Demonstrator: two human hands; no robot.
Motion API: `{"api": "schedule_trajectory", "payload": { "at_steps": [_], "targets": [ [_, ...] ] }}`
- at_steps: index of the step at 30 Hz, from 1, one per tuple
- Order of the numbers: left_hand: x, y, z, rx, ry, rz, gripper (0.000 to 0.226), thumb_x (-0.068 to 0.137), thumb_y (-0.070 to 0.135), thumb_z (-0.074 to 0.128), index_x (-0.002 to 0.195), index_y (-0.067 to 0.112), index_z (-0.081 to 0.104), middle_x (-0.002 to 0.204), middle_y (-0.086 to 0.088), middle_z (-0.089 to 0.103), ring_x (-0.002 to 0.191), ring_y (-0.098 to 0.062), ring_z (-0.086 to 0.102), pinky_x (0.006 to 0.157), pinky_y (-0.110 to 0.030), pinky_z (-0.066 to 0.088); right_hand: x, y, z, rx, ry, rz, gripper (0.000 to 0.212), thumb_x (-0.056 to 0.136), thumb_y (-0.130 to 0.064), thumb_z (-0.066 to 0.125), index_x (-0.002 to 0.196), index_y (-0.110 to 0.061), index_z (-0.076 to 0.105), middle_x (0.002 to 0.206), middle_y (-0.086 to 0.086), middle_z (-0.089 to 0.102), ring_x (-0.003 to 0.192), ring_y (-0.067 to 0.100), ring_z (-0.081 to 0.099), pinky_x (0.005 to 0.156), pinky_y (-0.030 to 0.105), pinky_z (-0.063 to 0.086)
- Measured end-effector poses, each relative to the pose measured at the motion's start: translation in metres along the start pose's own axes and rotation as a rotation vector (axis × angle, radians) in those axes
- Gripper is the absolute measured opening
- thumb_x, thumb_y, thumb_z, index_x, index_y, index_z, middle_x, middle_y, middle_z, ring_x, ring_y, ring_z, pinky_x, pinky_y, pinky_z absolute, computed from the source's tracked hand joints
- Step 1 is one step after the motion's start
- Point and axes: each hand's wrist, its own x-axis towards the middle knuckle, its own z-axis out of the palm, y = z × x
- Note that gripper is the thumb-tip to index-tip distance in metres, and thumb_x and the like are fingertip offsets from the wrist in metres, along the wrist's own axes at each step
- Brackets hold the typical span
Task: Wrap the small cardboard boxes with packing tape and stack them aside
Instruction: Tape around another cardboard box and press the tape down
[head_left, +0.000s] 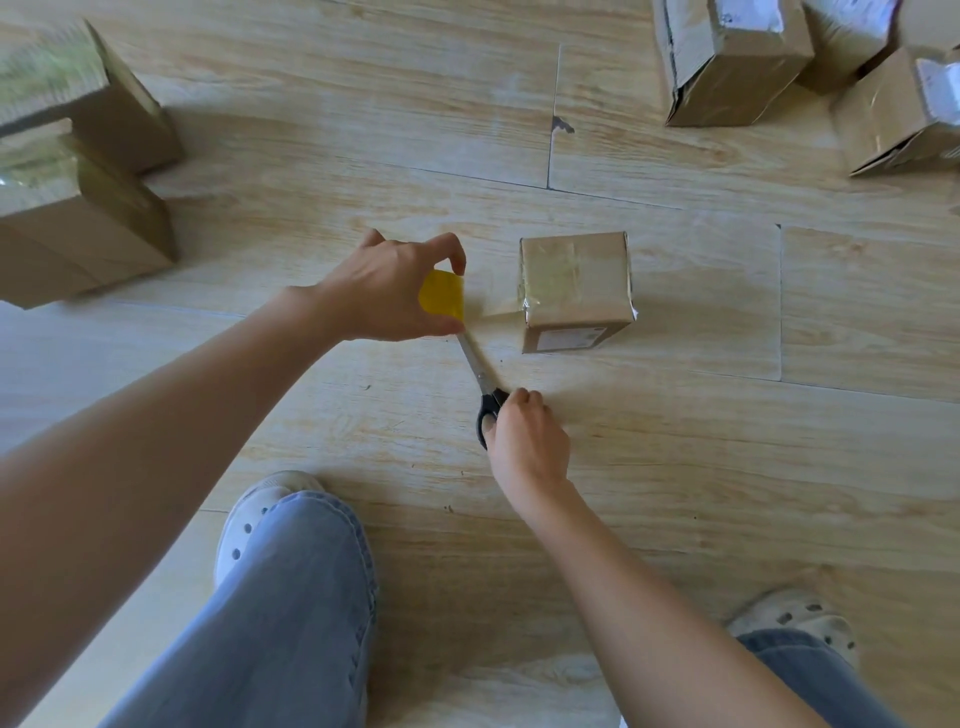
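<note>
— Worst case from here?
— Nicking the left hand (384, 291): scissors (475, 358) pointing at its underside, tips right against it. Or easing the pull and letting the tape strip (496, 312) sag, stick to itself, tug the small box (574, 291) sideways
— Pose of the hands?
— Left wrapped over the yellow tape roll (442, 293), thumb and forefinger arched on top, strip held taut to the box's near-left corner. Right hand (530, 441) gripping the black handles, low, blades angled up-left under the strip; cannot tell whether parted
— Box itself?
— On the floor (675, 467), just right of the roll, glossy with tape
</note>
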Motion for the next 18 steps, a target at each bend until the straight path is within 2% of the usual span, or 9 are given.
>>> {"api": "schedule_trajectory", "payload": {
  "at_steps": [3,4,7,11,13,15,18],
  "targets": [
    [-0.001,0.002,-0.002,-0.040,0.006,-0.006,0.053,0.078,0.048,0.072,0.118,0.025,0.046,0.086,-0.001,0.065,0.079,-0.023,0.059,0.084,-0.031,0.022,-0.010,0.014,-0.005,0.108,-0.074,0.111,0.023,0.098,-0.033,0.051,0.100,-0.009,0.049,0.080,-0.003,0.055,0.062,0.015,0.049,0.043,0.022,0.024],
    [-0.001,0.002,-0.002,-0.062,0.005,-0.009,0.051,0.079,0.045,0.071,0.118,0.025,0.045,0.086,-0.001,0.064,0.078,-0.023,0.059,0.085,-0.031,0.022,-0.015,0.022,-0.005,0.208,-0.115,0.125,0.023,0.095,-0.032,0.056,0.095,-0.011,0.046,0.074,-0.005,0.053,0.058,0.012,0.047,0.042,0.022,0.026],
    [-0.002,0.005,-0.001,-0.107,0.000,-0.020,0.045,0.083,0.041,0.066,0.118,0.024,0.045,0.083,0.001,0.064,0.076,-0.022,0.058,0.085,-0.030,0.022,-0.035,0.043,-0.002,0.658,-0.307,0.153,0.028,0.085,-0.031,0.070,0.091,-0.014,0.048,0.081,0.003,0.064,0.066,0.016,0.058,0.055,0.027,0.046],
    [0.001,0.007,0.000,-0.118,0.037,-0.038,0.036,0.087,0.040,0.061,0.115,0.024,0.046,0.080,0.000,0.064,0.074,-0.024,0.057,0.083,-0.028,0.019,-0.053,0.049,-0.003,0.867,-0.417,0.153,0.035,0.082,-0.042,0.074,0.092,-0.019,0.050,0.081,-0.004,0.060,0.060,-0.003,0.056,0.058,0.019,0.047],
    [0.003,0.007,0.001,-0.128,0.053,-0.046,0.032,0.089,0.038,0.059,0.114,0.023,0.048,0.080,0.000,0.064,0.073,-0.024,0.056,0.083,-0.027,0.018,-0.056,0.045,-0.010,0.951,-0.464,0.182,0.052,0.072,-0.061,0.073,0.097,-0.021,0.050,0.089,-0.005,0.058,0.070,-0.007,0.058,0.064,0.017,0.049],
    [0.004,0.007,0.001,-0.128,0.059,-0.046,0.030,0.090,0.038,0.059,0.114,0.023,0.048,0.076,0.003,0.063,0.072,-0.023,0.057,0.084,-0.027,0.018,-0.059,0.037,-0.020,1.029,-0.525,0.197,0.080,0.055,-0.084,0.064,0.103,-0.022,0.048,0.092,-0.004,0.056,0.076,-0.001,0.061,0.077,0.027,0.054],
    [0.005,0.006,0.001,-0.115,0.055,-0.032,0.030,0.089,0.040,0.059,0.113,0.024,0.048,0.066,0.014,0.054,0.069,-0.020,0.054,0.086,-0.031,0.022,-0.058,0.025,-0.035,1.180,-0.487,0.168,0.091,0.054,-0.089,0.059,0.109,-0.016,0.048,0.083,-0.005,0.055,0.061,-0.001,0.059,0.086,0.040,0.056]
  ]
}}
